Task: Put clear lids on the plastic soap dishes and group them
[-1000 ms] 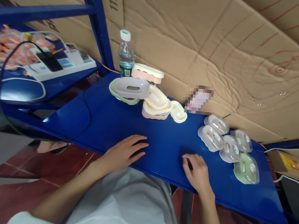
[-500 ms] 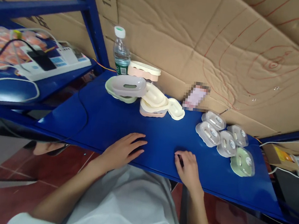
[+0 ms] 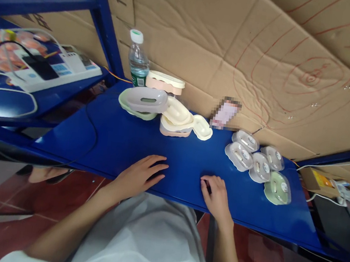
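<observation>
My left hand (image 3: 139, 174) rests on the blue tabletop (image 3: 187, 160) near its front edge, palm down, fingers spread with nothing in them. To its right, my right hand (image 3: 216, 194) also lies on the table. Its fingers are loosely bent, a gap shows inside the thumb, and it holds nothing. Beyond my left hand are a grey-lilac oval dish (image 3: 147, 100) on a green oval dish (image 3: 137, 113), a stack of cream dishes (image 3: 177, 113) over a pink base, and a small cream dish (image 3: 202, 128). Several clear-lidded grey boxes (image 3: 238, 156) and a green lidded box (image 3: 278, 188) sit right of my right hand.
A water bottle (image 3: 138, 60) and a pink box with a cream top (image 3: 165, 82) stand at the back. A blurred-out phone-like object (image 3: 225, 113) leans on the cardboard wall (image 3: 199, 36). A black cable (image 3: 96, 138) crosses the table's left side. A power strip (image 3: 57, 74) lies further left.
The whole view has shifted slightly, so things appear a little further left. Both hands stay in place on the table, and no object has been moved.
</observation>
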A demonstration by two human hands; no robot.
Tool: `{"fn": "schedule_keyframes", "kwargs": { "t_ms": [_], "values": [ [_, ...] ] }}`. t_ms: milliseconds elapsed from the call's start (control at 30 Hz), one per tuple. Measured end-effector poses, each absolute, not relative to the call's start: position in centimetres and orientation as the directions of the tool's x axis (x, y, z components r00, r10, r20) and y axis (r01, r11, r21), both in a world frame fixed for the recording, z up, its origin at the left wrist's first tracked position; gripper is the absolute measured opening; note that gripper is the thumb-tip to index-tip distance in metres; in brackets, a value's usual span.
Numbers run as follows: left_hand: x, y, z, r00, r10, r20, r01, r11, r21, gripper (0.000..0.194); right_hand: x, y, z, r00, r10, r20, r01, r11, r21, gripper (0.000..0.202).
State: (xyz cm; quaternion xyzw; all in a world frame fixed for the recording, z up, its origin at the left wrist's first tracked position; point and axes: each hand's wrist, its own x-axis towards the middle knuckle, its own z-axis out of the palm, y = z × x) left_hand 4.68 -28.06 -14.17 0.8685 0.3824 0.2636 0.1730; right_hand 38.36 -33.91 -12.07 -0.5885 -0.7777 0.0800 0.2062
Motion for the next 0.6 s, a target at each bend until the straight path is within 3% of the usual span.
{"fn": "schedule_keyframes", "kwargs": {
  "t_ms": [600],
  "values": [
    [4.75,-28.12,-13.91,0.556,0.754,0.350,0.584,-0.654,0.481,0.033,38.55,-33.73,-12.35,-0.238,0.932,0.274,0.874,0.329,-0.357,0.027]
  ]
}}
